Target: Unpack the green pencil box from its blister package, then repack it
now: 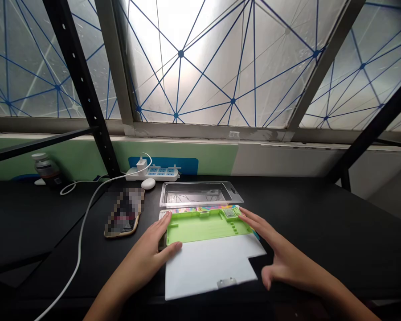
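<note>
A green plastic tray (207, 226) lies on a white card (207, 267) on the black table. My left hand (155, 248) lies flat against the tray's left edge, fingers stretched out and thumb on the near corner. My right hand (280, 256) rests flat along the tray's right edge, fingertips near its far right corner. Both hands are open and touch the tray's sides. Just behind the tray sits a clear plastic blister cover (200, 194), with a strip of colourful print (200, 208) between them.
A phone (124, 213) lies left of the tray. Behind it are a white power strip (155, 172) with a charger, a white cable (83, 223) running to the front edge, a small white case (148, 183) and a bottle (47, 169). Black frame posts stand at left and right.
</note>
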### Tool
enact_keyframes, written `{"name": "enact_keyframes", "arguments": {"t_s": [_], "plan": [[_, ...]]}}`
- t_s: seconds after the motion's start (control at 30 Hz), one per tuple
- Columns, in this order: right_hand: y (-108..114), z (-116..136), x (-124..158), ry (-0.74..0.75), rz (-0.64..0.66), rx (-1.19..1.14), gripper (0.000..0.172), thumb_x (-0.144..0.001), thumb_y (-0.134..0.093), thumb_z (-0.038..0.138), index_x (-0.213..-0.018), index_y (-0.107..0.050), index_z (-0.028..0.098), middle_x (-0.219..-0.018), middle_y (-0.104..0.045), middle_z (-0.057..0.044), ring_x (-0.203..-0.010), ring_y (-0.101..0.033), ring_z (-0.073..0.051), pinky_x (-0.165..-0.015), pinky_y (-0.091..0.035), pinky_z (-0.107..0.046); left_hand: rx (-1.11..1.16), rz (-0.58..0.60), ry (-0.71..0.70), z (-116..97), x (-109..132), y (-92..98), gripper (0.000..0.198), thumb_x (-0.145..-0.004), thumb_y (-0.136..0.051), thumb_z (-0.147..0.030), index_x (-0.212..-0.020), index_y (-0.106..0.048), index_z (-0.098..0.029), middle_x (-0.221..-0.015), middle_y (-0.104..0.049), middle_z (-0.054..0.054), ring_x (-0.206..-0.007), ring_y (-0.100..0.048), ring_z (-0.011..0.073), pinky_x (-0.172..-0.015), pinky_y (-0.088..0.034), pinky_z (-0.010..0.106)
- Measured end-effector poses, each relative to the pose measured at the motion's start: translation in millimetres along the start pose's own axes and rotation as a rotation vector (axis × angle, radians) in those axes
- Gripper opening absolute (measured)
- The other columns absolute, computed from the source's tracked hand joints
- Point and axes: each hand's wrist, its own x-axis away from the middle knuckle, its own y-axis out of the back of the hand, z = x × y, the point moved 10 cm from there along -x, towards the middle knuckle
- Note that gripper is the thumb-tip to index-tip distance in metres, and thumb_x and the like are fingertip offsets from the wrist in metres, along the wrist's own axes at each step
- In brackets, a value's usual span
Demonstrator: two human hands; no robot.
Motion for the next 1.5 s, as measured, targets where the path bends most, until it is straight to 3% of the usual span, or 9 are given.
{"name": "enact_keyframes", "arguments": {"t_s": [0.1,0.3,0.5,0.73,0.87,1.03,1.13,1.27,1.5], "plan": [[-11,-18,-1,-0.109,0.086,-0.04,0.117,-0.068,-0.084,0.055,-0.159,-0.013,0.037,-0.168,-0.014,-0.008,-0.15,-0.022,-0.038,-0.117,-0.031,-0.054,-0.037,-0.024,-0.019,0,1,-0.7,0.075,-0.095,-0.053,-0.057,-0.158,-0.026,-0.025,-0.162,-0.027,0.008,-0.148,-0.029,0.0327,-0.119,-0.03,0.05],[-9,-26,-5,-0.14,0.015,-0.119,0.081,-0.088,-0.064,0.056,-0.157,-0.031,0.029,-0.163,-0.029,-0.008,-0.148,-0.029,-0.034,-0.119,-0.029,-0.052,0.037,-0.025,-0.016,2,4,-0.4,0.069,-0.102,-0.028,-0.062,-0.158,-0.025,-0.022,-0.162,-0.028,0.007,-0.149,-0.028,0.0319,-0.12,-0.025,0.052],[-1,-28,-5,-0.204,-0.044,-0.218,0.065,-0.095,-0.051,0.058,-0.153,-0.04,0.029,-0.155,-0.046,-0.007,-0.139,-0.046,-0.032,-0.114,-0.04,-0.049,0.177,-0.038,-0.04,5,9,2.2,0.077,-0.097,-0.015,-0.072,-0.159,-0.022,-0.028,-0.165,-0.021,0.003,-0.152,-0.019,0.0295,-0.123,-0.018,0.049],[0,-26,-7,-0.21,-0.069,-0.236,0.059,-0.098,-0.046,0.056,-0.149,-0.045,0.026,-0.15,-0.052,-0.009,-0.135,-0.051,-0.032,-0.111,-0.043,-0.048,0.192,-0.042,-0.089,-1,5,1.3,0.085,-0.096,-0.029,-0.073,-0.161,-0.011,-0.022,-0.167,-0.017,0.009,-0.152,-0.018,0.0298,-0.123,-0.018,0.046],[-6,-30,-7,-0.223,-0.058,-0.142,0.077,-0.089,-0.062,0.056,-0.154,-0.036,0.023,-0.152,-0.05,-0.013,-0.136,-0.05,-0.034,-0.113,-0.04,-0.05,0.108,-0.058,-0.046,-1,1,0.1,0.091,-0.094,-0.057,-0.056,-0.161,-0.003,-0.026,-0.162,-0.032,0.01,-0.148,-0.031,0.0292,-0.119,-0.029,0.044],[-5,-33,-3,-0.157,-0.139,-0.1,0.078,-0.092,-0.06,0.042,-0.159,-0.022,0.029,-0.153,-0.049,-0.01,-0.136,-0.05,-0.033,-0.113,-0.041,-0.052,0.028,-0.187,-0.116,-9,4,5.6,0.091,-0.086,-0.069,-0.041,-0.159,-0.016,-0.032,-0.154,-0.046,0.008,-0.141,-0.045,0.0288,-0.111,-0.042,0.039],[3,-30,-3,-0.08,-0.216,-0.083,0.064,-0.095,-0.056,0.039,-0.154,-0.035,0.028,-0.154,-0.047,-0.009,-0.137,-0.049,-0.031,-0.113,-0.042,-0.049,0.009,-0.291,-0.205,-23,5,14.5,0.082,-0.088,-0.067,-0.04,-0.157,-0.022,-0.034,-0.155,-0.045,0.006,-0.14,-0.047,0.0274,-0.112,-0.042,0.039],[28,-19,-22,0.018,-0.335,-0.062,0.05,-0.094,-0.059,0.041,-0.141,-0.056,0.023,-0.152,-0.049,-0.009,-0.136,-0.05,-0.032,-0.114,-0.042,-0.046,-0.028,-0.312,-0.201,-44,-18,29.0,0.091,-0.085,-0.072,-0.048,-0.157,-0.021,-0.029,-0.153,-0.046,0.012,-0.138,-0.048,0.0325,-0.11,-0.044,0.045],[62,-31,-101,-0.017,-0.407,-0.111,0.054,-0.09,-0.061,0.046,-0.137,-0.06,0.022,-0.14,-0.062,-0.008,-0.125,-0.06,-0.034,-0.105,-0.052,-0.047,-0.047,-0.363,-0.184,-66,-94,62.3,0.078,-0.088,-0.068,-0.051,-0.151,-0.036,-0.018,-0.151,-0.047,0.017,-0.139,-0.046,0.0324,-0.112,-0.04,0.046]]}}
